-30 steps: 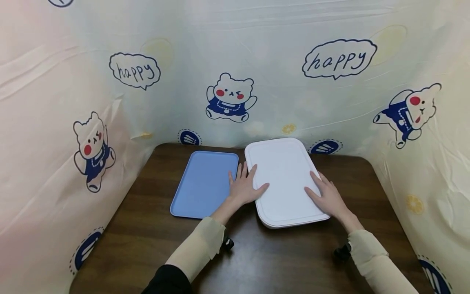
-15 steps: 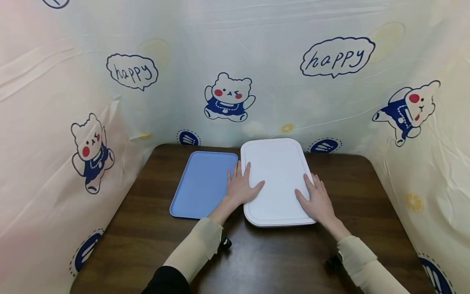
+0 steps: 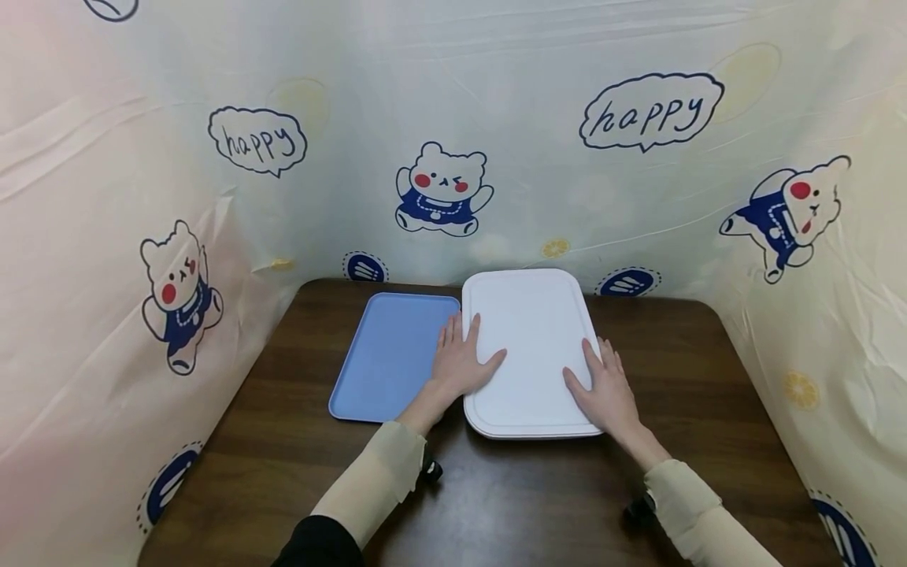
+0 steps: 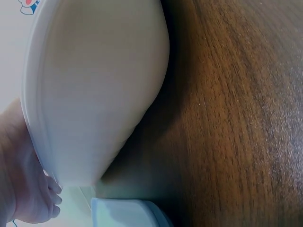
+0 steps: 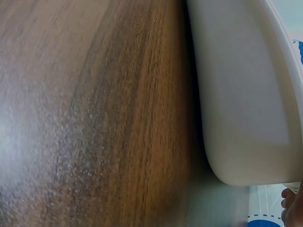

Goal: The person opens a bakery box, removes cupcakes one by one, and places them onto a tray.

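A white lidded box [image 3: 531,339] with rounded corners sits on the brown table, its deep side wall [image 4: 104,80] showing in the left wrist view. My left hand [image 3: 459,364] rests along the box's left edge, thumb on the flat top and fingers pointing away. On the opposite edge lies my right hand [image 3: 608,394], its thumb and index finger spread over the top. The right wrist view shows the other side wall [image 5: 246,94] close by, with only a few fingertips [image 5: 288,205] at the corner. What is inside the box is hidden.
A shallow blue tray [image 3: 393,358] lies flat just left of the box, close beside my left hand. Printed cloth [image 3: 531,181] hangs behind and on both sides of the wooden table [image 3: 517,504]. The box stands near the table's far edge.
The box has slid left and turned a little, so it sits straighter and nearer the blue tray. Both hands have moved left with it, the right one more.
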Demonstrator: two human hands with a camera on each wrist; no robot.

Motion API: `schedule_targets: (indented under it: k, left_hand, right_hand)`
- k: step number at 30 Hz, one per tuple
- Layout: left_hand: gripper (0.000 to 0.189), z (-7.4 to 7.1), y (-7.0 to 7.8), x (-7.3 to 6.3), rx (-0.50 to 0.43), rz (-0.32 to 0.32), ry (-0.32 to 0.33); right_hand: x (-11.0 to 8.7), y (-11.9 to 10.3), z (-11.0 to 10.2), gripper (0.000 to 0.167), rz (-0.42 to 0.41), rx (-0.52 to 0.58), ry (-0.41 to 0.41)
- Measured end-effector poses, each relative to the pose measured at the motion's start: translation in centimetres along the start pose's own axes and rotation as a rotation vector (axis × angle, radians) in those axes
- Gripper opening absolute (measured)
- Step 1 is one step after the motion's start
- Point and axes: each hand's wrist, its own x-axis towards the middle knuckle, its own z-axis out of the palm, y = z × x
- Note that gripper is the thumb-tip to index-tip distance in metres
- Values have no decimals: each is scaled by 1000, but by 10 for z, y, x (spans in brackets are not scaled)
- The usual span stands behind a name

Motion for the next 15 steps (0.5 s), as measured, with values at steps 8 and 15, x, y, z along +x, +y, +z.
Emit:
schedule_targets:
  k: [8, 15]
  left_hand:
    - [88, 1, -6, 3, -8, 34, 0]
    - [90, 2, -14, 9, -4, 64, -15]
  right_hand:
    - [-5, -5, 6, 77, 14, 30, 19]
    - [-11, -13, 9, 71, 49, 61, 46]
